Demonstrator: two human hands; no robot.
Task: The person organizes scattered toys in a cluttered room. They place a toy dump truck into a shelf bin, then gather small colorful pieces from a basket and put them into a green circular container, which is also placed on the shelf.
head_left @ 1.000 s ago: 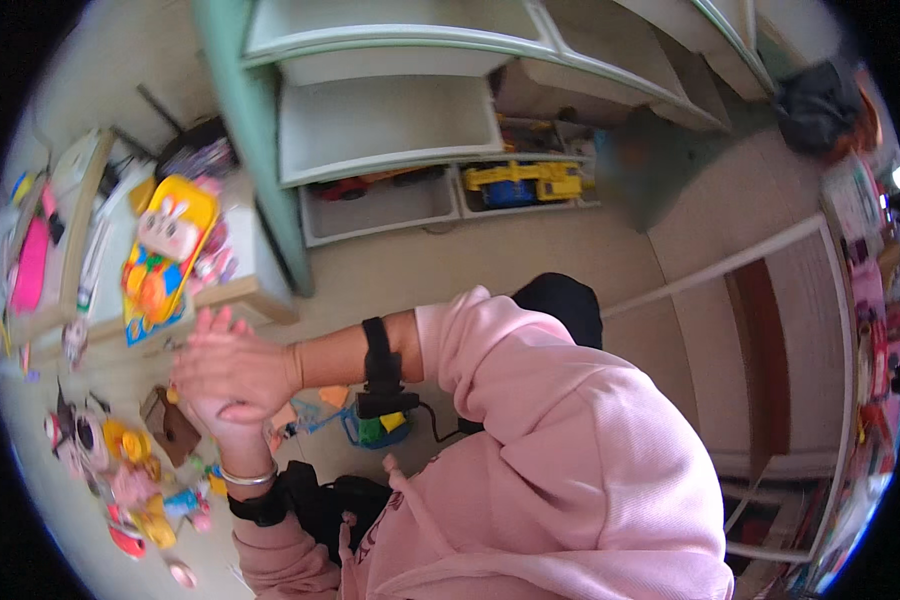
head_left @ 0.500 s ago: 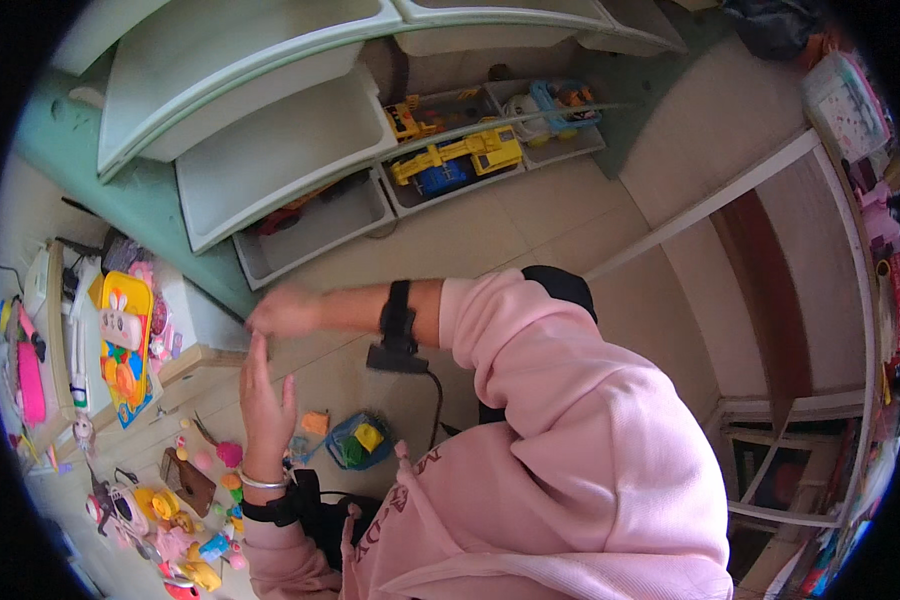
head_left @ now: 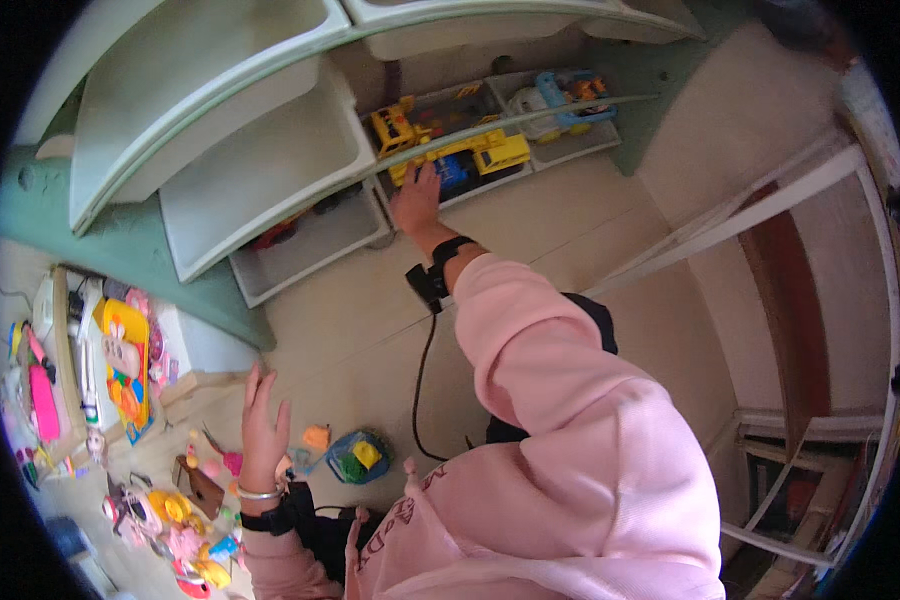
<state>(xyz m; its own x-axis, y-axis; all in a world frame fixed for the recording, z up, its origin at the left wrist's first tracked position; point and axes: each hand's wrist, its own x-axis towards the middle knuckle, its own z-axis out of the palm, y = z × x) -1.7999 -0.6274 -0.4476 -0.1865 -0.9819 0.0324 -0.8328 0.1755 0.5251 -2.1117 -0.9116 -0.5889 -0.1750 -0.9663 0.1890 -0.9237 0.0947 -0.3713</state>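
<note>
My right hand (head_left: 416, 203) reaches out to the front rim of a low grey bin (head_left: 500, 188). Its fingers are stretched over the rim, close to a yellow toy excavator (head_left: 500, 152); whether they touch it I cannot tell. Blue toy parts (head_left: 457, 174) lie under the excavator's arm. Down at the left, my left hand (head_left: 263, 430) is raised with its fingers apart and nothing in it. A clear bag of green and yellow pieces (head_left: 360, 457) sits on the floor to the right of that hand.
Pale bins (head_left: 255, 160) fill the green-framed shelf (head_left: 90, 215) above. Toy vehicles lie in the right-hand bin (head_left: 570, 150). Many small toys (head_left: 175, 515) are scattered on the floor at lower left, below a yellow toy tray (head_left: 122, 350). A white-framed panel (head_left: 860, 290) stands at right.
My right hand has swung away from my left hand, rightward and forward to the excavator's bin. My left hand has stayed nearly in place, its fingers now more spread. The view has shifted slightly.
</note>
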